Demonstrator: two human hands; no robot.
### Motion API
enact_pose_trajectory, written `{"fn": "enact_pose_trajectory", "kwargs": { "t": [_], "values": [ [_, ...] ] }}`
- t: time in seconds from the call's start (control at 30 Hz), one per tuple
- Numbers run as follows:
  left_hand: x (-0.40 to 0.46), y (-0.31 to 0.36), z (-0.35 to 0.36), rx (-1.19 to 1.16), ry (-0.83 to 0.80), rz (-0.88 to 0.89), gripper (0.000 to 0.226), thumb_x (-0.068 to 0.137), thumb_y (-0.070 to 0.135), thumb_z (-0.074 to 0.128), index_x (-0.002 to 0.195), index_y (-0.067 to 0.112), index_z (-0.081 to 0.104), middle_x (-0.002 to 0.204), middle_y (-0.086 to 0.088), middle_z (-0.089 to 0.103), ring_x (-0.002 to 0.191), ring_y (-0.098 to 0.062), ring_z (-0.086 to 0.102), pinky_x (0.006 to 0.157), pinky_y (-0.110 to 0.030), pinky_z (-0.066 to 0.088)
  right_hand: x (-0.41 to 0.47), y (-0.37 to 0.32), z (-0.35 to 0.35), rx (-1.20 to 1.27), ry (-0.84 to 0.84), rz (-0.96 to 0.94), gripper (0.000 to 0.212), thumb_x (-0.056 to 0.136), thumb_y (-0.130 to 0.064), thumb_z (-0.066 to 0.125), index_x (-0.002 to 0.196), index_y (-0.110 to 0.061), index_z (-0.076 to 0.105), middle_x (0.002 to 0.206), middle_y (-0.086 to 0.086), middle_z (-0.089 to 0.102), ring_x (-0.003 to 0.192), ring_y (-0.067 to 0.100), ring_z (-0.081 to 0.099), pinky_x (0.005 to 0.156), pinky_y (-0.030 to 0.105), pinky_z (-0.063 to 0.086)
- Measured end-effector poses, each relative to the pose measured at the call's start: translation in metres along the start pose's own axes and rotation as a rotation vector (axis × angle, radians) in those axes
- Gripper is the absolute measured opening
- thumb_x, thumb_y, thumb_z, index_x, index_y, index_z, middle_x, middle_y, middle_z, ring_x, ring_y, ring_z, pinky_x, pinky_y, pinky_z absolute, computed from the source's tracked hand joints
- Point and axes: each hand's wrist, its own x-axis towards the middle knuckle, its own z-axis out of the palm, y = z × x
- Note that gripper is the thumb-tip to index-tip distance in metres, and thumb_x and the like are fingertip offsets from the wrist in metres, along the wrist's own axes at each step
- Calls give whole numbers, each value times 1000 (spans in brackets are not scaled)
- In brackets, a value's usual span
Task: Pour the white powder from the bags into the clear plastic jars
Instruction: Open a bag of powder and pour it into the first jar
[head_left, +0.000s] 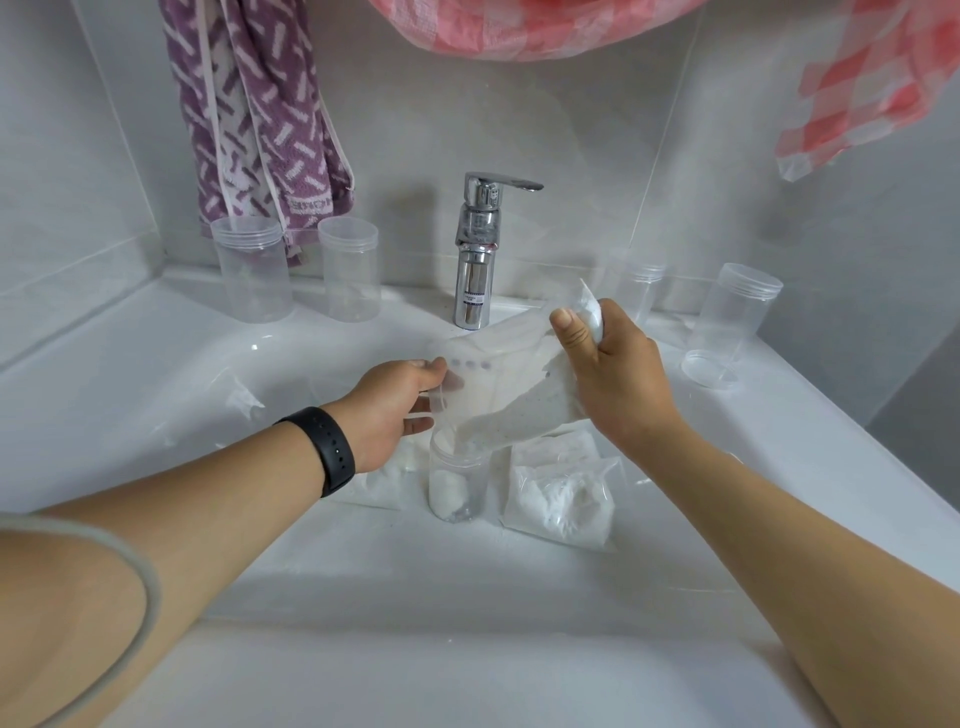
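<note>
Here the right hand (608, 374) grips the tilted bag (514, 400), the left hand (400, 402) pinches its mouth over the jar (457, 483); a slipped mouth would spill powder.

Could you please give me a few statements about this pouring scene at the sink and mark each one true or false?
1. The right hand holds the raised end of the powder bag. True.
2. The jar under the bag is already full to the brim. False: powder fills only its lower part.
3. The left hand has its grip on the bag's lower, open end. True.
4. Both jars left of the tap hold powder. False: the two jars there look empty.
5. More powder bags lie beside the jar being filled. True.
6. The person wears a black band on the right wrist. False: the black band is on the left wrist.
</note>
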Motion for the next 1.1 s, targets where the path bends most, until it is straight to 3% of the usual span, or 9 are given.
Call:
{"fn": "enact_pose_trajectory", "kwargs": {
  "t": [0.13,0.27,0.47,0.8,0.93,1.1],
  "values": [
    [-1,1,1,-10,24,-9,24,104,28,51,91,17,69,120,-3,72,97,-21,59,96,-39,49,1,0,0,-16,6,1,71,87,-71,47,96,0,52,75,5,50,66,16,43,53,25,34],
    [-5,4,2,-11,43,-16,24,105,26,49,91,18,67,120,-2,72,94,-20,57,88,-35,46,0,-2,0,-26,13,-3,66,90,-67,50,91,-1,47,71,3,45,60,13,37,50,22,32],
    [-6,6,3,-11,67,-34,25,105,26,48,92,18,67,119,-1,73,94,-19,56,86,-34,46,-1,-4,0,-62,15,-12,52,93,-63,52,79,-16,38,65,-2,40,54,10,32,49,19,33],
    [-9,7,4,18,76,-37,29,105,26,47,86,18,66,123,-4,71,95,-21,54,87,-35,47,-2,-5,1,-105,33,-19,50,94,-63,52,74,-22,33,64,-3,40,56,12,35,48,18,33],
    [-9,8,4,15,75,-41,28,105,26,47,88,17,67,123,-4,71,93,-20,54,86,-34,47,-3,-5,1,-120,39,-26,48,94,-65,50,77,-22,37,67,-1,49,58,13,42,48,20,33],
    [-9,9,4,5,76,-47,29,105,26,47,88,17,67,119,-3,72,92,-20,54,84,-33,47,-3,-6,2,-85,29,-21,53,94,-68,48,93,-14,50,70,-2,70,65,10,60,55,29,44]
  ]
}}
